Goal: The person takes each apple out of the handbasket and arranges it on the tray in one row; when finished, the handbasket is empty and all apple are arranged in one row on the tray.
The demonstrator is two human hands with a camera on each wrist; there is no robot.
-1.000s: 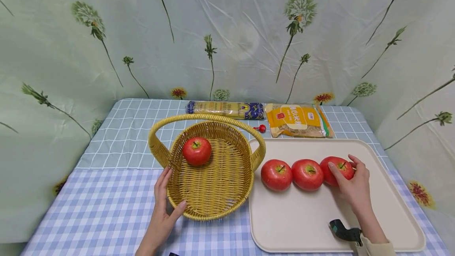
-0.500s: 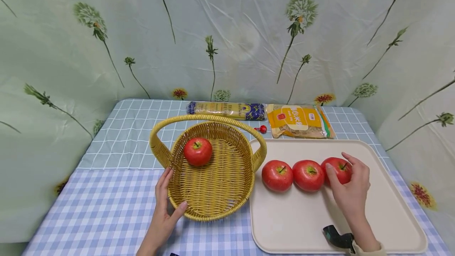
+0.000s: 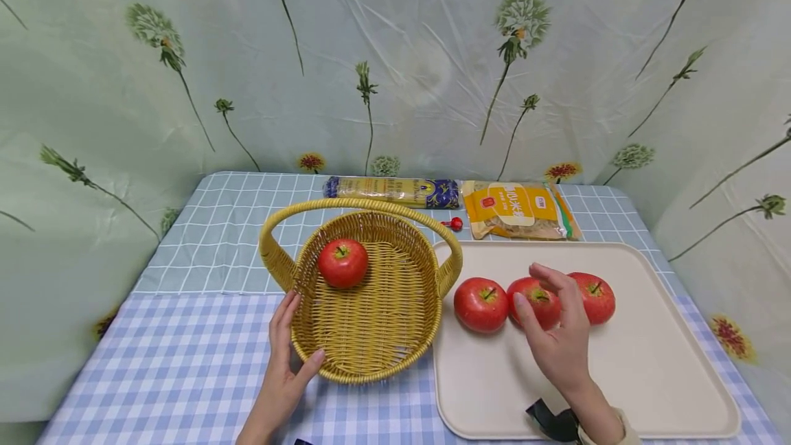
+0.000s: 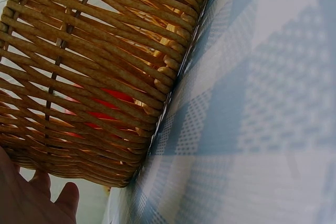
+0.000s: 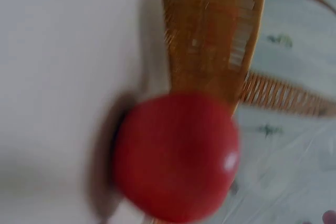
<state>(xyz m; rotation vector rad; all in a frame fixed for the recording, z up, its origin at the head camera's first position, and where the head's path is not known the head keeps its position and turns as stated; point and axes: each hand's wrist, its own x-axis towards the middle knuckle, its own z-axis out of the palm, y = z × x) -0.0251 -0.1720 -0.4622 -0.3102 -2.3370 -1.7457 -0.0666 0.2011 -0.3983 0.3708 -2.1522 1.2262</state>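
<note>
A yellow wicker basket [image 3: 364, 362] with a tall hoop handle stands left of centre, and one red apple [image 3: 342, 263] lies inside it. My left hand [image 3: 281, 376] touches its near left rim, fingers fairly straight and thumb over the front edge; the left wrist view shows the woven side [image 4: 94, 66] close up. On the beige tray [image 3: 494, 390] sit a left apple [image 3: 480, 304], a middle apple [image 3: 534, 301] and a right apple [image 3: 594, 297] in a row. My right hand [image 3: 562, 335], fingers apart, overlaps the middle apple. A red apple [image 5: 176, 158] fills the right wrist view's centre.
Behind the basket lie a long blue-and-yellow packet [image 3: 392, 191], an orange-labelled bag [image 3: 519, 208] and a small red object [image 3: 456, 224]. A flower-printed curtain [image 3: 420, 74] hangs behind the table. The basket handle [image 3: 364, 204] arches up beside the tray.
My right hand has come off the right apple and moved left to the middle one. The right apple stays in its place on the tray. My left hand keeps still at the basket.
</note>
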